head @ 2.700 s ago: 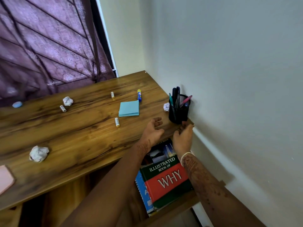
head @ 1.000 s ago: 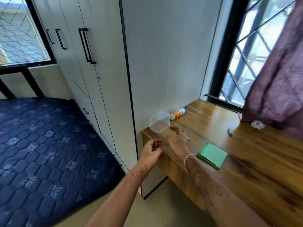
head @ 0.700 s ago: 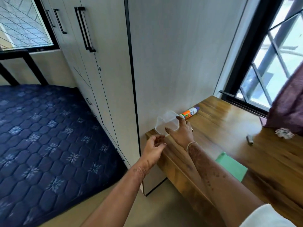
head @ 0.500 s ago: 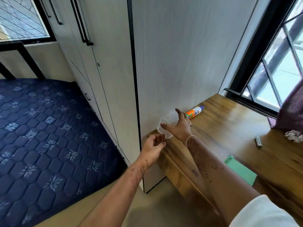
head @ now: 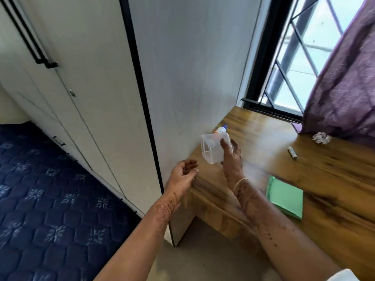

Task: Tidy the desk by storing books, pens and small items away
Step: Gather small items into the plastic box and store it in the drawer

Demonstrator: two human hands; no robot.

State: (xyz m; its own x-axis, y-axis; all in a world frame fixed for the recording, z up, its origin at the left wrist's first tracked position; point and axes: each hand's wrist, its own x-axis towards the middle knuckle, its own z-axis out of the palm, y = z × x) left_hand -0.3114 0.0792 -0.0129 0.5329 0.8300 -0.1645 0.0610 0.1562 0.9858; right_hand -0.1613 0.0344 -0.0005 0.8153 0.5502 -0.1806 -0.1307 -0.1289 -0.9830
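My right hand (head: 231, 159) grips a clear plastic container (head: 213, 148), tilted and lifted just off the left end of the wooden desk (head: 334, 175). My left hand (head: 183, 173) hovers at the desk's corner, fingers loosely curled, holding nothing. Behind the container a glue bottle (head: 221, 129) lies against the wardrobe side. On the desk lie a green sticky-note pad (head: 286, 197), a small white stick (head: 292, 152) and a crumpled paper ball (head: 321, 137).
A white wardrobe (head: 101, 88) stands flush with the desk's left end. A bed with a blue patterned mattress (head: 40, 199) fills the lower left. A purple curtain (head: 349, 88) hangs over the barred window behind the desk.
I turned from the pen holder and books at the desk's right end to its left end. My right hand reached the clear container, closed on it and lifted it.
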